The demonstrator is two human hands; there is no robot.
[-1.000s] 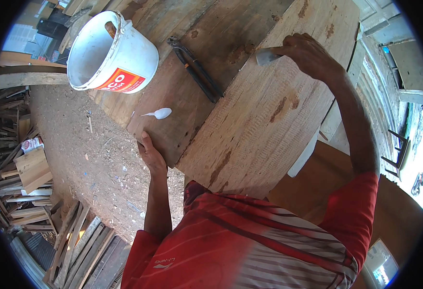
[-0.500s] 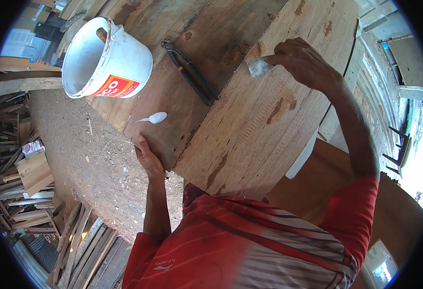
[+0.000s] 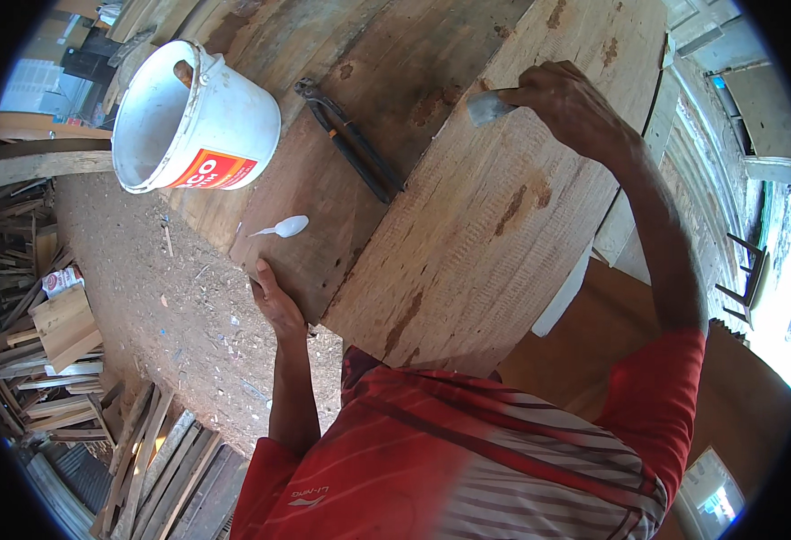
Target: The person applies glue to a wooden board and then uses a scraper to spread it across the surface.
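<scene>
My right hand [image 3: 571,106] is closed round a putty knife whose flat metal blade [image 3: 487,108] lies low over the pale wooden panel [image 3: 467,243]. Brown filler-like patches [image 3: 510,211] mark the panel's surface in several spots. At the near left corner of the darker wooden tabletop [image 3: 310,256], my left hand [image 3: 278,306] grips the edge, thumb on top and the other fingers mostly hidden below. Just beyond that thumb lies a white plastic spoon [image 3: 289,226].
Black-handled pincers [image 3: 348,144] lie on the tabletop beside the panel's left edge. A white bucket [image 3: 249,117] with a red label stands farther left, a wooden handle [image 3: 184,74] showing inside. Scrap wood [image 3: 62,396] is piled at the left on the debris-strewn ground [image 3: 179,297].
My right hand and the putty knife have moved slightly away from me, and the blade sits at a different angle. My left hand keeps its hold on the edge.
</scene>
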